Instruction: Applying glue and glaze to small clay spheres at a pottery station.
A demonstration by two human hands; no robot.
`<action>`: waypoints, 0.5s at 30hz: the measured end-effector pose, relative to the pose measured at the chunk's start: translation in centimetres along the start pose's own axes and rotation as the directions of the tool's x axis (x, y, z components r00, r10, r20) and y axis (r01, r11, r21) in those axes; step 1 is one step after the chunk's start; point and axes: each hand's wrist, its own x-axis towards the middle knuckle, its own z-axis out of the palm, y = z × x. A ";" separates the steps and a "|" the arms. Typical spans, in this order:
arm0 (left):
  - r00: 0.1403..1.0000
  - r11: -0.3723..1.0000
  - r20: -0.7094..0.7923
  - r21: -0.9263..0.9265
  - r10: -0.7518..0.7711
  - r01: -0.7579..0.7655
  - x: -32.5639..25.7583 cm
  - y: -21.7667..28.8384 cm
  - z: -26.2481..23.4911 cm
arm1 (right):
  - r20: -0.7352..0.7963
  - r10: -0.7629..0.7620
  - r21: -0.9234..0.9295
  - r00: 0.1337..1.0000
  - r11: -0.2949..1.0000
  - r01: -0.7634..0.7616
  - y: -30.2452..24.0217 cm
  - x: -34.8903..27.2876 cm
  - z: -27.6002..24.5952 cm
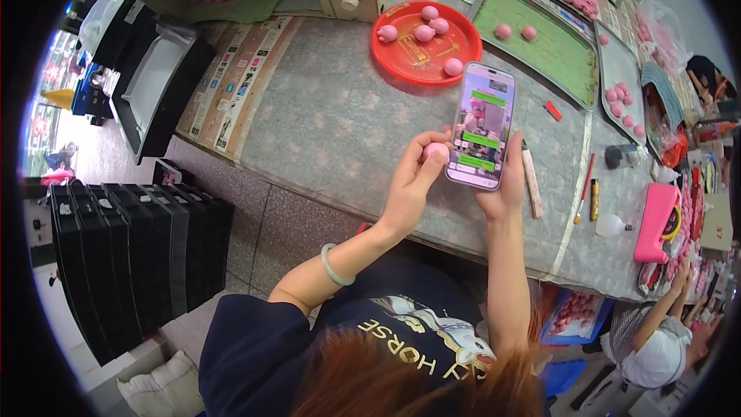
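My right hand (503, 189) holds a smartphone (482, 125) upright over the grey worktable (332, 123), its lit screen facing me. My left hand (411, 181) is closed around a small pink ball (436, 152) right beside the phone's left edge. A pale green bangle (333, 266) circles my left wrist. Beyond the phone lies a round red tray (409, 58) carrying several pink balls.
A green-lined metal tray (556, 50) with two pink balls sits at the back right, more trays of pink balls behind it. Pens, a ruler-like stick (531, 179), a red marker and a pink case (656, 224) lie to the right. Black stacked crates (139, 255) stand at left; another person sits lower right.
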 end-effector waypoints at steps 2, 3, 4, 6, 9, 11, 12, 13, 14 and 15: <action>1.000 1.000 0.027 -0.013 -0.013 0.014 -0.5 0.9 0.2 | -0.033 -0.028 0.054 0.999 0.998 0.030 -0.1 -1.7 -0.1; 1.000 1.000 0.000 -0.013 -0.011 0.011 -0.6 1.2 0.3 | 0.085 -0.053 0.148 0.995 0.988 0.040 -0.2 -2.5 -0.1; 1.000 1.000 -0.017 -0.024 -0.002 0.001 -0.6 1.5 0.5 | 0.179 -0.085 0.223 0.980 0.974 0.043 -0.1 -3.3 0.0; 0.988 0.986 0.040 -0.065 -0.152 0.154 -0.2 1.7 0.7 | 0.239 -0.136 0.264 0.961 0.962 0.071 -0.1 -4.6 0.2; 0.943 0.957 0.160 0.022 -0.291 0.291 -0.6 1.3 1.7 | 0.073 -0.178 0.216 0.981 0.963 0.158 -0.1 -5.8 0.7; 0.927 0.951 0.242 0.185 -0.287 0.247 -1.2 0.9 2.3 | 0.102 -0.191 0.201 0.976 0.965 0.167 -0.1 -6.2 0.9; 0.919 0.940 0.238 0.214 -0.315 0.267 -1.4 1.0 2.4 | 0.100 -0.194 0.187 0.976 0.967 0.173 0.0 -6.3 0.9; 0.924 0.940 0.237 0.238 -0.300 0.245 -1.5 0.9 2.5 | 0.115 -0.203 0.178 0.972 0.967 0.181 0.0 -6.4 0.8; 0.928 0.940 0.239 0.262 -0.284 0.220 -1.5 0.9 2.6 | 0.111 -0.211 0.160 0.971 0.968 0.192 0.1 -6.4 0.7; 0.932 0.938 0.242 0.285 -0.269 0.197 -1.6 0.9 2.7 | 0.093 -0.221 0.123 0.971 0.970 0.209 0.2 -6.5 0.5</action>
